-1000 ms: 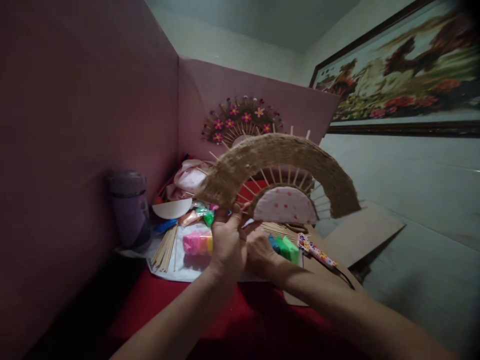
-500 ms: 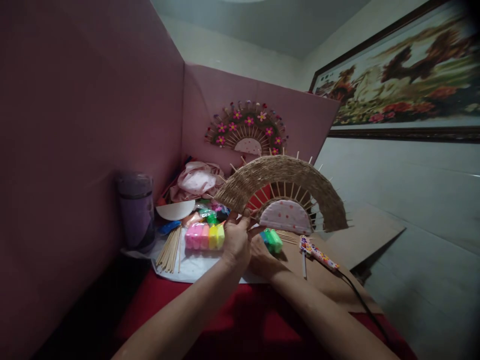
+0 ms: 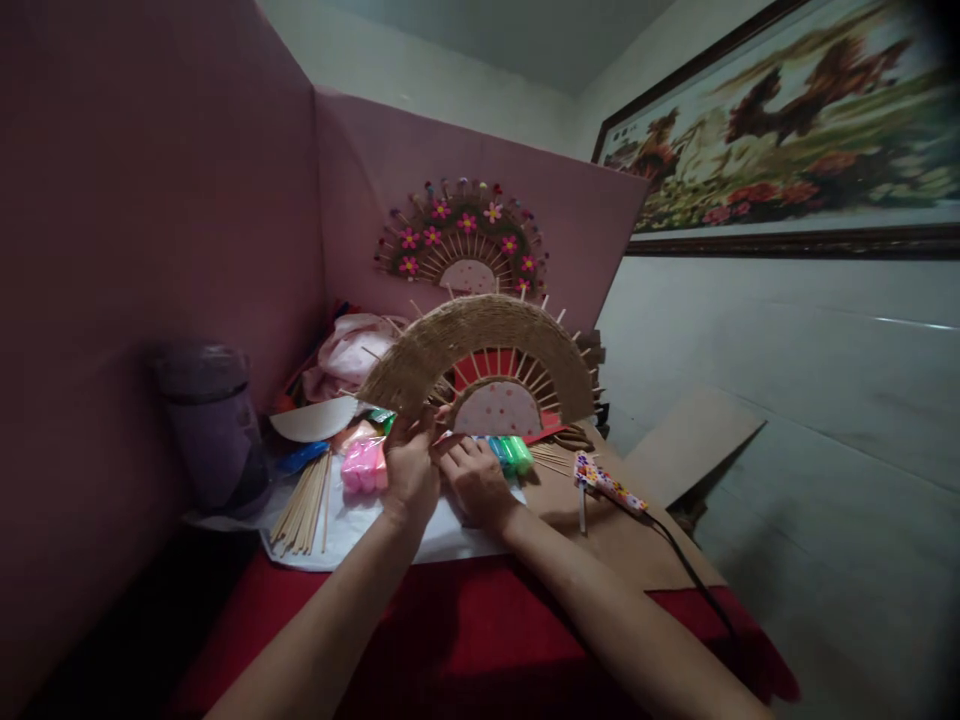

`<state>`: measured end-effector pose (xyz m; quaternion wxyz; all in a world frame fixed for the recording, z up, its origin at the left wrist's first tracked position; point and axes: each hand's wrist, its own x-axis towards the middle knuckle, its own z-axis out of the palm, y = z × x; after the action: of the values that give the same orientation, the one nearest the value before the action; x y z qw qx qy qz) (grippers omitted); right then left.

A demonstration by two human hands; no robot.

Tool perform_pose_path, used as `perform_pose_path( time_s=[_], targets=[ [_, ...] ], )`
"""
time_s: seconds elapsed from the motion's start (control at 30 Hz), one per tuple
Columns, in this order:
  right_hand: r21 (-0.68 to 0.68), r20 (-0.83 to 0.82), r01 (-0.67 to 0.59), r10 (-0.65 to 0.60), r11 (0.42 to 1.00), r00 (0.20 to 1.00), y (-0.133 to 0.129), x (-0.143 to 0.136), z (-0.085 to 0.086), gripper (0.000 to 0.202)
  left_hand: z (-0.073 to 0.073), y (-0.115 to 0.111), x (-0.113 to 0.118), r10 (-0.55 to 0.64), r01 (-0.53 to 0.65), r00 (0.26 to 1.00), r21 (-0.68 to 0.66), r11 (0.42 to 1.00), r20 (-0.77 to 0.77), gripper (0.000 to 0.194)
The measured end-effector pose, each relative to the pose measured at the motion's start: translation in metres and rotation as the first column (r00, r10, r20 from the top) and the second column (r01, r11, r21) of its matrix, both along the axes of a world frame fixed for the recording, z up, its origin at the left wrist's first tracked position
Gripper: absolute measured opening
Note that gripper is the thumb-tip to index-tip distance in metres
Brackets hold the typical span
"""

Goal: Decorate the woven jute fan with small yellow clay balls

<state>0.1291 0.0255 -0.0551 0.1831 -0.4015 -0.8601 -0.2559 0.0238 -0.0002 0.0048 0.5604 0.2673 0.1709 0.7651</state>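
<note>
I hold a half-round fan of wooden sticks wound with jute twine [image 3: 480,340] upright over the table. Its hub is a white half-disc with red dots [image 3: 498,410]. My left hand [image 3: 409,470] pinches the fan's lower left end. My right hand [image 3: 474,482] touches the bottom edge beside it, fingers curled near a thin stick or twine end. Packs of coloured clay [image 3: 363,466] lie just behind my left hand, and green ones [image 3: 511,452] behind my right.
A finished fan with pink flowers [image 3: 461,240] leans on the pink board. A purple jar [image 3: 210,425] stands left, loose sticks [image 3: 301,508] beside it. A patterned glue gun [image 3: 606,486] with a black cord lies on brown cardboard [image 3: 697,440] at right.
The fan has come down and to the left, closer to the table, and turned more face-on. Both hands kept their hold at its lower left end.
</note>
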Motion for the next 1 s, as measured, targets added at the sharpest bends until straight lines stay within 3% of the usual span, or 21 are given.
perform_pose_path(
  time_s=[0.33, 0.47, 0.53, 0.67, 0.8, 0.9, 1.0],
  targets=[
    [0.026, -0.013, 0.122, -0.122, 0.992, 0.992, 0.014, -0.007, -0.004, 0.023, 0.0, 0.004, -0.009, 0.051, -0.051, 0.998, -0.004, 0.999, 0.041, 0.024],
    [0.122, -0.02, -0.02, 0.023, 0.992, 1.0, -0.003, 0.011, 0.002, 0.019, -0.003, 0.001, -0.016, 0.056, -0.053, 0.997, -0.051, 0.997, 0.059, 0.021],
    [0.165, -0.033, -0.114, 0.121, 0.98, 0.992, -0.019, 0.023, 0.005, 0.027, -0.006, -0.004, -0.021, 0.049, -0.043, 0.997, -0.112, 0.993, 0.055, 0.016],
    [0.275, -0.137, -0.226, 0.271, 0.935, 0.953, -0.042, 0.044, 0.008, 0.021, -0.016, -0.016, -0.031, 0.049, -0.03, 0.997, -0.296, 0.955, 0.059, 0.013],
    [0.334, -0.257, -0.215, 0.308, 0.918, 0.916, -0.04, 0.056, 0.004, 0.017, -0.033, -0.026, -0.038, 0.025, -0.024, 1.0, -0.414, 0.91, -0.002, 0.013],
    [0.284, -0.27, -0.162, 0.241, 0.945, 0.932, -0.032, 0.055, -0.001, 0.031, -0.045, -0.028, -0.041, -0.003, -0.022, 0.999, -0.468, 0.883, -0.053, 0.015],
    [0.16, -0.21, -0.161, 0.193, 0.974, 0.959, -0.027, 0.05, -0.006, 0.033, -0.053, -0.026, -0.043, 0.01, -0.055, 0.996, -0.531, 0.846, -0.087, 0.014]
  ],
)
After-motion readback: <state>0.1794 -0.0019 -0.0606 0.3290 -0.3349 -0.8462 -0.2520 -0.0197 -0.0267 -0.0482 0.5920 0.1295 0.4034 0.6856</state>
